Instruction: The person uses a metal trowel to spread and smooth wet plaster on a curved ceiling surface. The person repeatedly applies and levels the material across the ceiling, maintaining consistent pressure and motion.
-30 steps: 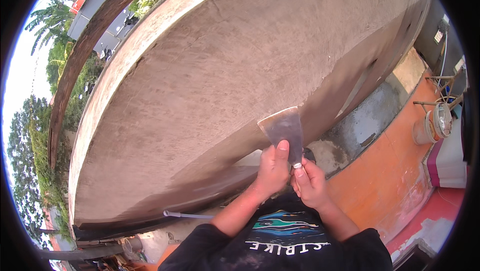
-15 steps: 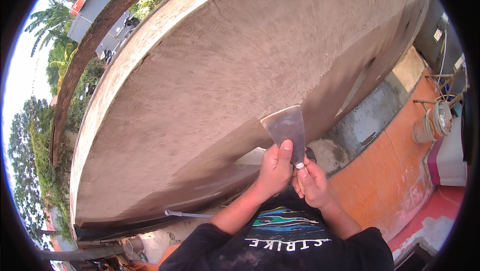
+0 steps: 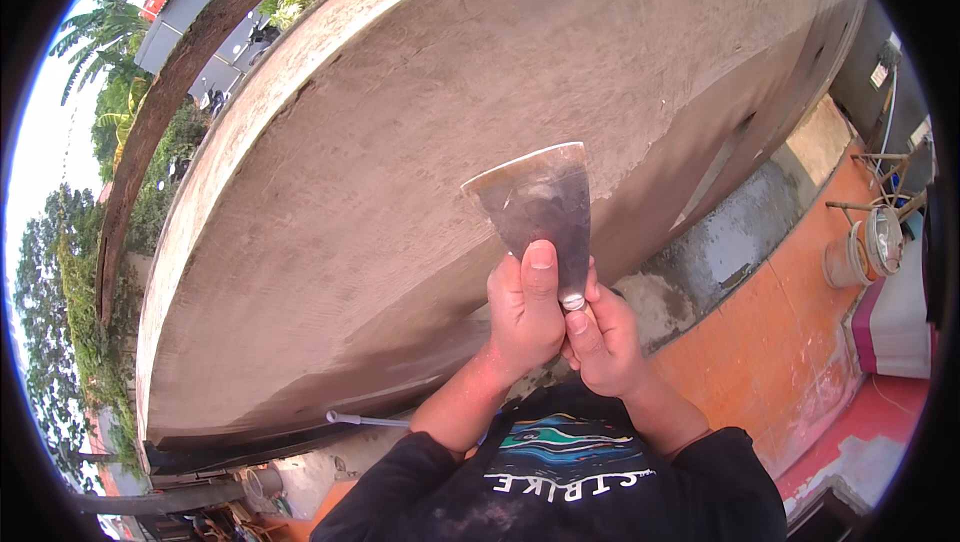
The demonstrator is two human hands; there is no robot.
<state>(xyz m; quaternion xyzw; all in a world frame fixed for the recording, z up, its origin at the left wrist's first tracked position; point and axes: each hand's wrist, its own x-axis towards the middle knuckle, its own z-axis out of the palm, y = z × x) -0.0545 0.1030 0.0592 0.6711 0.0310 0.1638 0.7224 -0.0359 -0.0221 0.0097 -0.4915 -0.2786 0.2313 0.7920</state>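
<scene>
A putty knife with a wide, dull grey blade is held up in front of my chest, its broad edge pointing away from me. My left hand grips the lower part of the blade, thumb flat on its face. Around the handle, just below the metal collar, my right hand is closed; most of the handle is hidden by the fingers. Behind the blade rises a plastered wall, lighter above and with a darker, damp-looking band along its lower part. Whether the blade touches the wall I cannot tell.
Orange flooring stretches to the right, beside a wet grey strip at the wall's foot. Buckets stand at the far right. A pale rod lies low on the left. A wooden beam runs beyond the wall's top.
Both hands have lifted the putty knife upward and a little left, so its blade appears larger. The grip of each hand looks the same.
</scene>
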